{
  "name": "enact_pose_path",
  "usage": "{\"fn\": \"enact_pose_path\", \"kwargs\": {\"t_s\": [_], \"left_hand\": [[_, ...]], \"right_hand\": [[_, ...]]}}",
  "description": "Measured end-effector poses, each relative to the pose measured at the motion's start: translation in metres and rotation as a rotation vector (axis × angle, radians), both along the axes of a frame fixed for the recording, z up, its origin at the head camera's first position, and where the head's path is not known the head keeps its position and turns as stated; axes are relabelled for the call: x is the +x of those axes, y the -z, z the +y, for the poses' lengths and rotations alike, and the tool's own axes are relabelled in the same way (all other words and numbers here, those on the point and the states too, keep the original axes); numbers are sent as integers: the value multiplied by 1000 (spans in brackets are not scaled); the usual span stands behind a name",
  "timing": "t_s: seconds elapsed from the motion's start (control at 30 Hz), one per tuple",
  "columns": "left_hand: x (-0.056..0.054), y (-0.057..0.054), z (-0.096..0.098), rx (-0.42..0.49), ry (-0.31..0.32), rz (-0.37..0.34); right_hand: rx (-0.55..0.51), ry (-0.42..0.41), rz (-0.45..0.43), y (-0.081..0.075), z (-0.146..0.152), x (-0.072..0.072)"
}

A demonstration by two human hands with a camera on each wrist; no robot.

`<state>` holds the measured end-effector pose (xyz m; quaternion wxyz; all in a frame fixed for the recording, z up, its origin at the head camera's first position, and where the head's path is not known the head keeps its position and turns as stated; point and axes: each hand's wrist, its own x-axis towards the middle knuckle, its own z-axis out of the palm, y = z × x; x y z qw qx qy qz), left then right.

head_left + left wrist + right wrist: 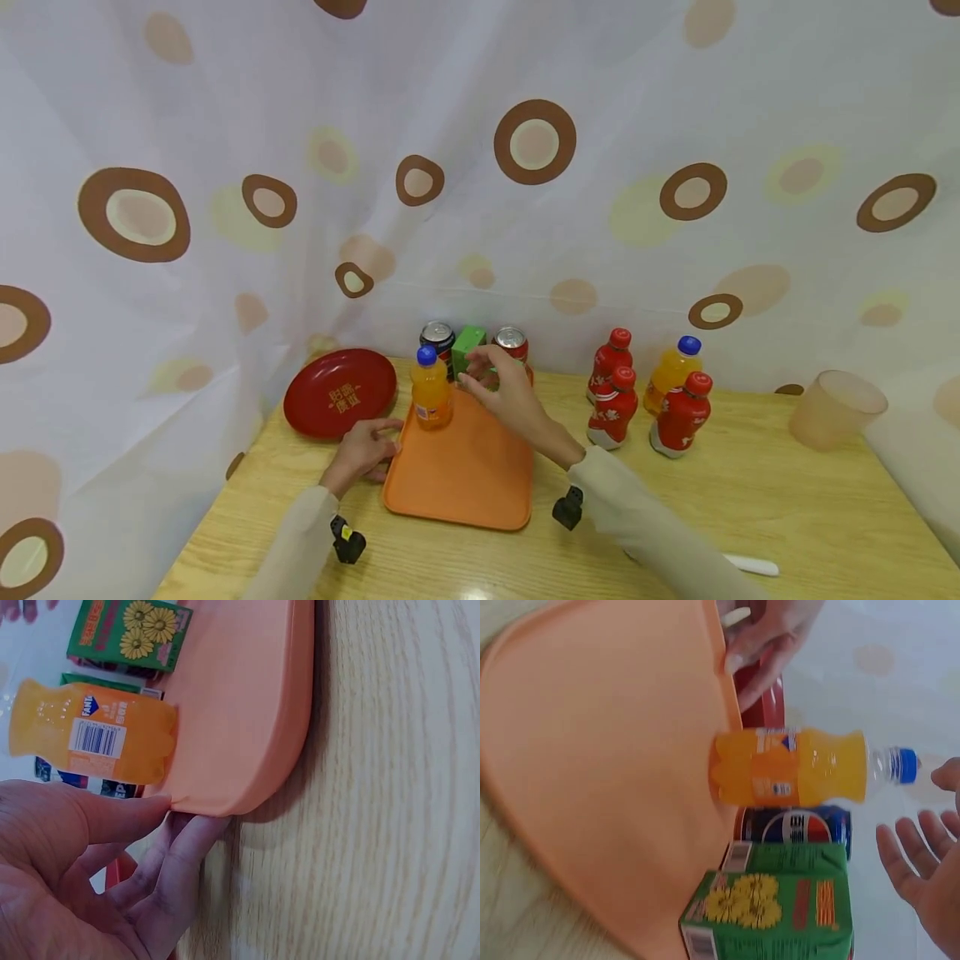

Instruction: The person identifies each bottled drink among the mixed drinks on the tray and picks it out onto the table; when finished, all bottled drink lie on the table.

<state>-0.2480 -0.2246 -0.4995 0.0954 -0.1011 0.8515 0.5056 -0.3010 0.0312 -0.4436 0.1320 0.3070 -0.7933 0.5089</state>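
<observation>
My left hand [363, 452] grips the left edge of the orange tray [461, 475], thumb on the rim and fingers beneath it in the left wrist view. An orange soda bottle [431, 393] with a blue cap stands upright at the tray's far left corner. My right hand [512, 402] hovers over the far part of the tray with loosely bent fingers, holding nothing. In the right wrist view, it is beyond the bottle's cap and the tops of two green drink cartons [772, 909]. A dark blue can [795, 826] stands beside the cartons.
A red can [512, 342] stands at the back. Left of the tray a red plate [341, 393] leans by the curtain. Several red bottles [613, 408] and another orange soda bottle [672, 371] stand to the right, then a translucent cup [836, 410]. A white handle [752, 566] lies in front.
</observation>
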Motion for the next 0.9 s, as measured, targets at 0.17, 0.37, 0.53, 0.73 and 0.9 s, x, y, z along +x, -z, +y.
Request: {"fn": "enact_pose_path", "kwargs": {"t_s": [0.17,0.37,0.53,0.73,0.9], "left_hand": [[1,0,1,22,8,16],[2,-1,1,31,12,29],[0,0,3,28,20,49],[0,0,3,12,14,45],[1,-2,2,14,17,25]], "right_hand": [[-65,54,-35,-1,-21,0],[-50,77,-90,2,-40,-3],[-8,59,-130,10,-48,-5],[28,75,-159,20,-59,-9],[58,47,-213,29,-65,-14]]}}
